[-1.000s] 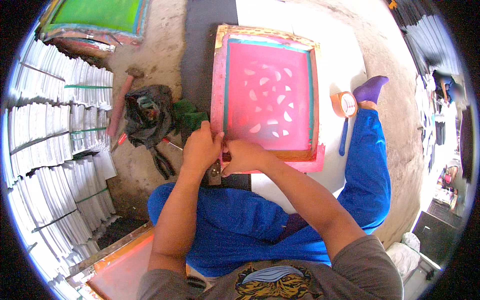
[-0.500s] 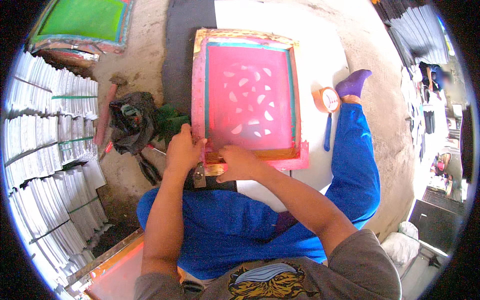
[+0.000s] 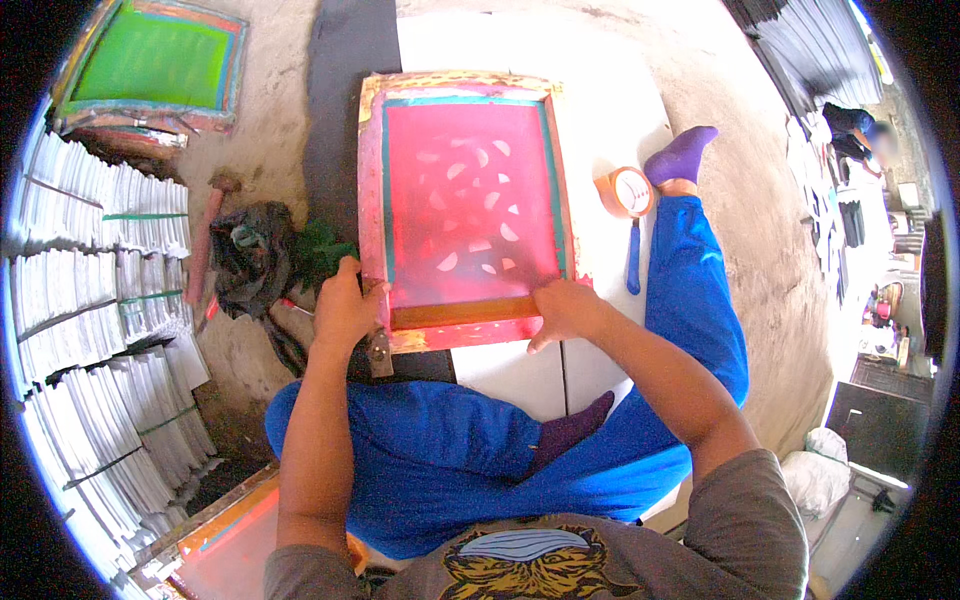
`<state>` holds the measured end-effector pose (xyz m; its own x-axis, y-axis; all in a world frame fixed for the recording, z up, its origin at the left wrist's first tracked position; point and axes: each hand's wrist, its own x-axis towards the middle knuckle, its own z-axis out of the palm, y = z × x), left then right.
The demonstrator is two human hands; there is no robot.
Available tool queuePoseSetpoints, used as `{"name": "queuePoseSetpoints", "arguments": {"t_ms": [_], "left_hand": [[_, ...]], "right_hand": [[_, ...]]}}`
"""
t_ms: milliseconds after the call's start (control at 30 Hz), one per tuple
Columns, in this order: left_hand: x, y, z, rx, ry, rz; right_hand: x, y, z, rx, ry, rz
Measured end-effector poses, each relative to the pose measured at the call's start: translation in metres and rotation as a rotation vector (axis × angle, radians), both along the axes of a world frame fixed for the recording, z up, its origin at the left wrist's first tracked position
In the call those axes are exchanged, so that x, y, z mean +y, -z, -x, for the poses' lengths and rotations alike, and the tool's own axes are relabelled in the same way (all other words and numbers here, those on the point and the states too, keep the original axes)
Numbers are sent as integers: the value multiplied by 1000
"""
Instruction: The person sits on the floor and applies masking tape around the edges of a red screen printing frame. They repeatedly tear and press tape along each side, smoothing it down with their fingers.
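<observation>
A screen printing frame (image 3: 370, 190) with wooden rails and a pink mesh lies in front of me, over white and dark surfaces. Pale half-circle shapes show in its mesh. My left hand (image 3: 347, 305) grips the left rail near the near corner, just above a small metal hinge (image 3: 380, 354). At the near right corner, my right hand (image 3: 570, 310) holds the frame, thumb toward me and fingers over the rail; its fingertips are partly hidden.
Right of the frame are an orange tape roll (image 3: 624, 191) and a blue-handled tool (image 3: 633, 257), beside my outstretched leg. A black plastic bag (image 3: 250, 262) lies left, near a hammer (image 3: 212, 235). Bundled paper stacks (image 3: 75, 295) line the far left; a green screen (image 3: 155, 62) stands beyond.
My right hand has moved right along the near rail to the near right corner. My left hand stays on the left rail. The whole view has shifted slightly.
</observation>
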<state>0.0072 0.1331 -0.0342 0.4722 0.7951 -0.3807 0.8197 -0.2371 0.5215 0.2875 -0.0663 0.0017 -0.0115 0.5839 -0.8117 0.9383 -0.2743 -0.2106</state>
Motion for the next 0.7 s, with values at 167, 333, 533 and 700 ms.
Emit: {"name": "queuePoseSetpoints", "arguments": {"t_ms": [167, 333, 533, 700], "left_hand": [[-24, -19, -18, -22, 186, -432], [-78, -22, -89, -446, 802, -502], [-92, 46, -170, -156, 982, -8], [-103, 44, -210, 70, 947, 150]], "right_hand": [[-16, -13, -47, 292, 545, -502], [-72, 22, -82, 144, 731, -574], [-89, 61, -74, 346, 886, -688], [-94, 77, -80, 417, 907, -625]]}}
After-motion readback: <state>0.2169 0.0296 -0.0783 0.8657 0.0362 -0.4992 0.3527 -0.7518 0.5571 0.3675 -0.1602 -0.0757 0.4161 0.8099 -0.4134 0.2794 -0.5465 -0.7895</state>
